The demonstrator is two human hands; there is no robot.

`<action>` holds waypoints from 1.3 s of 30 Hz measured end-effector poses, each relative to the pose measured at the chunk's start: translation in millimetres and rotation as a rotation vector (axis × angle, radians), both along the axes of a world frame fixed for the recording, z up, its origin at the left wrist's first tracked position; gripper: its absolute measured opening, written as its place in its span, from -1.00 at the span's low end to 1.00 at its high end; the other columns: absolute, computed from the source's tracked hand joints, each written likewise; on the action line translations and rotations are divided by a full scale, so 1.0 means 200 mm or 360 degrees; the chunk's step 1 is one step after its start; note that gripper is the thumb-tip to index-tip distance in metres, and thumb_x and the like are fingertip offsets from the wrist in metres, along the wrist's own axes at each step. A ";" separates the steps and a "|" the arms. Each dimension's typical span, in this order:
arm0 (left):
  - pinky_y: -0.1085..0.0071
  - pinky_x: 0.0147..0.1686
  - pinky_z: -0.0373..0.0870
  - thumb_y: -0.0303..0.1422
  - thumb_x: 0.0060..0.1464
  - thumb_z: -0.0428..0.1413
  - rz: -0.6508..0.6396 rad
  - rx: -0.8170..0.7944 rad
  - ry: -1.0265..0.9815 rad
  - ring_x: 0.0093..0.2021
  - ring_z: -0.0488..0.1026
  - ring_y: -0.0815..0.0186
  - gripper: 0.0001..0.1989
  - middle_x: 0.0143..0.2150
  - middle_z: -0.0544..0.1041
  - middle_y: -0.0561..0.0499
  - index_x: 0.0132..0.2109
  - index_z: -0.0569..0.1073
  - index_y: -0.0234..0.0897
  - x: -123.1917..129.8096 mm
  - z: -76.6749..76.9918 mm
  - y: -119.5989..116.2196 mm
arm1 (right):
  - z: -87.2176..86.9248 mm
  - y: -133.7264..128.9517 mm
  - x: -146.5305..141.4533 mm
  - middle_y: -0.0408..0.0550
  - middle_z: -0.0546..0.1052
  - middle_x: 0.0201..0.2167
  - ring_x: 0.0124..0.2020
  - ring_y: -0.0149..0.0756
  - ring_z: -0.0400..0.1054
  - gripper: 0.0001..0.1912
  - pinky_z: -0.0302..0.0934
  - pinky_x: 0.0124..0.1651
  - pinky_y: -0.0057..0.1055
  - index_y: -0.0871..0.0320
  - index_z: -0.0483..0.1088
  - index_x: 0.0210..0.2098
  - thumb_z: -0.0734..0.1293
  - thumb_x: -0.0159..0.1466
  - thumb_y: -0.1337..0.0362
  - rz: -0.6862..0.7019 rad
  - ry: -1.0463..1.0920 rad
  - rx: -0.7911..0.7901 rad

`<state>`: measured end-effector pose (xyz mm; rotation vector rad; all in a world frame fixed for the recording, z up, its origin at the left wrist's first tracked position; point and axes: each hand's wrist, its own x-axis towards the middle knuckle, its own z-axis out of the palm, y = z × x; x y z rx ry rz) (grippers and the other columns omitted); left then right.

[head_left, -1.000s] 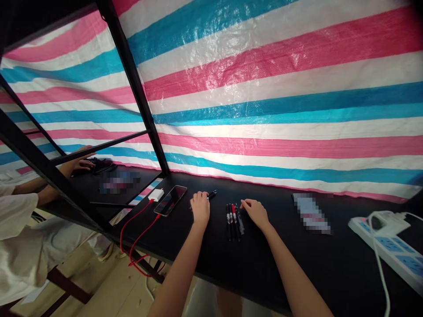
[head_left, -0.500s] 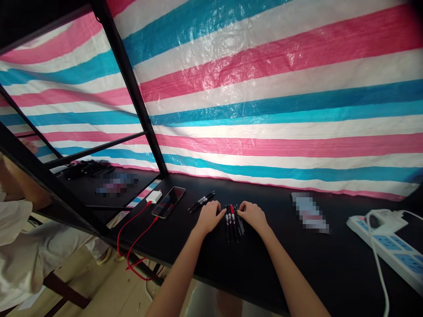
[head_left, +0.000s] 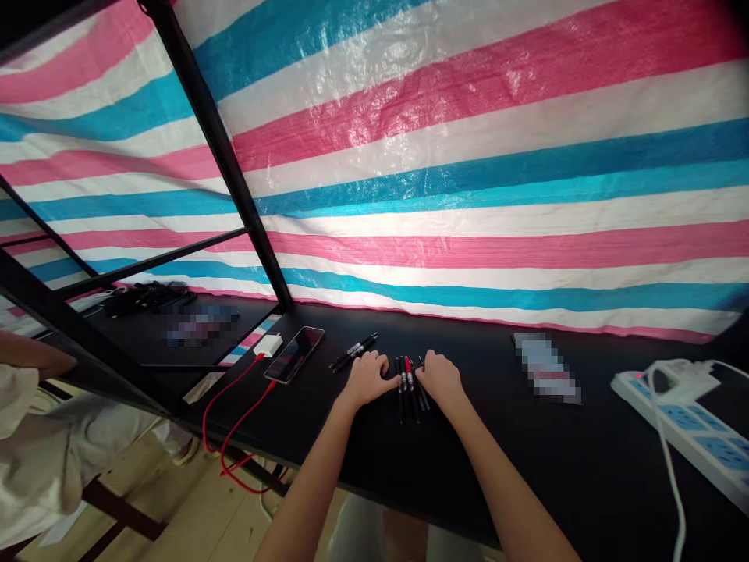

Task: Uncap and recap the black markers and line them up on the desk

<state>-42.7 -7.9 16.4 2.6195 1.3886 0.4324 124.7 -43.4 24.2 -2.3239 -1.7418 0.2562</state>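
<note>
A row of several slim pens (head_left: 405,394), mostly black with white print and one with a red part, lies side by side on the black tabletop between my two hands. My left hand (head_left: 366,379) rests at the row's left edge, its thumb stretched towards the nearest pen and apart from the bent fingers. On the other side, my right hand (head_left: 440,378) is closed, thumb and fingertips at the upper end of the rightmost pen; its fingers partly hide that end. Beyond my left hand lie more black pens (head_left: 354,352), close together and apart from the row.
To the left are a phone (head_left: 294,355), a white charger (head_left: 269,345) and a red cable (head_left: 234,375) hanging over the edge. A pixelated packet (head_left: 547,367) and a white power strip (head_left: 693,433) lie right. A black metal frame (head_left: 216,148) stands left, near another person's arm (head_left: 35,355).
My right hand has shifted slightly, its fingers now further over the right end of the row. The left thumb stays beside the pens. The camera view has moved a little.
</note>
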 end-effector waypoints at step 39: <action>0.35 -0.17 0.22 -0.33 0.11 -0.02 -0.0057 0.0264 -0.0406 -0.23 0.33 0.30 -0.81 -0.29 0.48 0.01 -0.17 0.43 -0.20 -0.02 0.02 0.01 | -0.09 0.11 0.13 0.04 0.50 -0.36 -0.35 -0.27 0.44 -0.79 0.33 -0.33 -0.44 0.23 0.32 -0.38 0.29 0.06 0.20 -0.0154 0.2501 0.0785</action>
